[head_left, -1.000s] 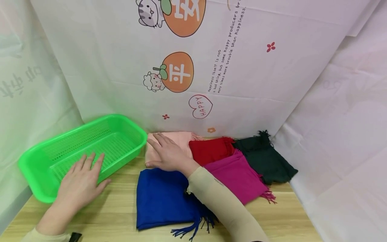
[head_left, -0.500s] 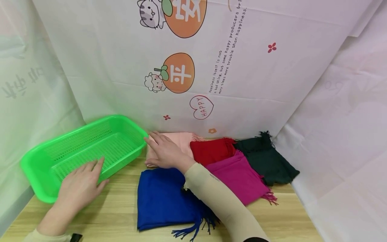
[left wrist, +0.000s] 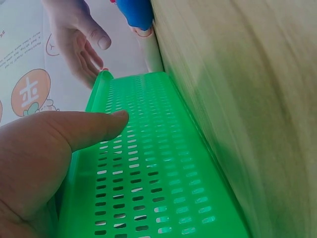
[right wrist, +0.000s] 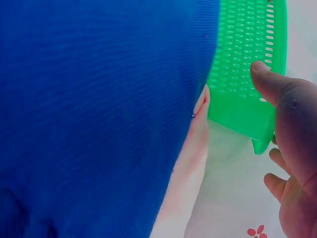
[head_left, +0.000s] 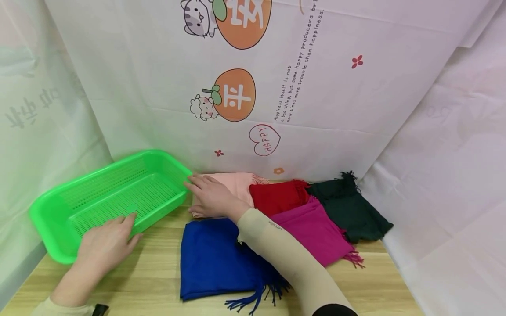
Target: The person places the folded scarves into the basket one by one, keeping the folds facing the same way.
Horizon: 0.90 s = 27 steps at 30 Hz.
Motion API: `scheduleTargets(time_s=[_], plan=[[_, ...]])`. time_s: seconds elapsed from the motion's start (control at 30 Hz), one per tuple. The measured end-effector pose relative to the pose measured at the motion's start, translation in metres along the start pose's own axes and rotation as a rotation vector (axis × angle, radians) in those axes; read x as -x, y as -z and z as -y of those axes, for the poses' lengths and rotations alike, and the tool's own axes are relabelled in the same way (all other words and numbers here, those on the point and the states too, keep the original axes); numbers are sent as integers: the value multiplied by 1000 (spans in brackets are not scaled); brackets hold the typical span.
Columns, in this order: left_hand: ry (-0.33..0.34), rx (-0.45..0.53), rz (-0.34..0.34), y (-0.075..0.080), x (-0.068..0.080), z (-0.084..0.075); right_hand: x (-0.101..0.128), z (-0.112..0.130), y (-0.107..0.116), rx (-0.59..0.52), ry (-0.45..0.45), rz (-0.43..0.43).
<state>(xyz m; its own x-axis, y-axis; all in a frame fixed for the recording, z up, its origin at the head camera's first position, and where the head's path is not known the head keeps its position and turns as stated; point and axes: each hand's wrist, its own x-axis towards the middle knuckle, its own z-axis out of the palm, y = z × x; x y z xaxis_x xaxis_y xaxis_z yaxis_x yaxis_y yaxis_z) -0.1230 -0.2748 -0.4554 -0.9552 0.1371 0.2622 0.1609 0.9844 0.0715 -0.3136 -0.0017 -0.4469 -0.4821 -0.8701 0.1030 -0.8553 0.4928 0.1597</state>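
Observation:
My left hand (head_left: 104,243) reaches over the front rim of a green plastic basket (head_left: 162,211). Its thumb (left wrist: 96,128) lies straight outside the perforated wall in the left wrist view, while the other fingers are mostly hidden. My right hand (head_left: 213,197) is at the basket's right end, above a folded pink scarf (head_left: 237,182), fingers extended toward the rim. The right wrist view has its thumb (right wrist: 277,87) in front of the basket wall; contact there is unclear. A folded blue scarf (head_left: 213,263) with fringe lies below the right forearm.
Folded red (head_left: 274,197), magenta (head_left: 312,232) and dark green scarves (head_left: 352,215) lie on the right of the wooden table (head_left: 146,281). White printed cloth (head_left: 324,131) rises behind, and white sheets hang at both sides.
My right hand has moved slightly left, from over the pink scarf toward the basket's end. My left hand has lowered a little at the rim, its fingers bending down. The basket and scarves stay put.

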Motion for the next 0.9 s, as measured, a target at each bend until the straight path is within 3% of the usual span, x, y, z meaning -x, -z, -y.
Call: scheduleTargets(time_s=[0.4, 0.9], plan=[[-5, 23, -13, 0, 1, 0, -11, 2, -7, 56, 92, -37], [8, 42, -50, -2, 5, -1, -25, 7, -13, 87, 79, -81]])
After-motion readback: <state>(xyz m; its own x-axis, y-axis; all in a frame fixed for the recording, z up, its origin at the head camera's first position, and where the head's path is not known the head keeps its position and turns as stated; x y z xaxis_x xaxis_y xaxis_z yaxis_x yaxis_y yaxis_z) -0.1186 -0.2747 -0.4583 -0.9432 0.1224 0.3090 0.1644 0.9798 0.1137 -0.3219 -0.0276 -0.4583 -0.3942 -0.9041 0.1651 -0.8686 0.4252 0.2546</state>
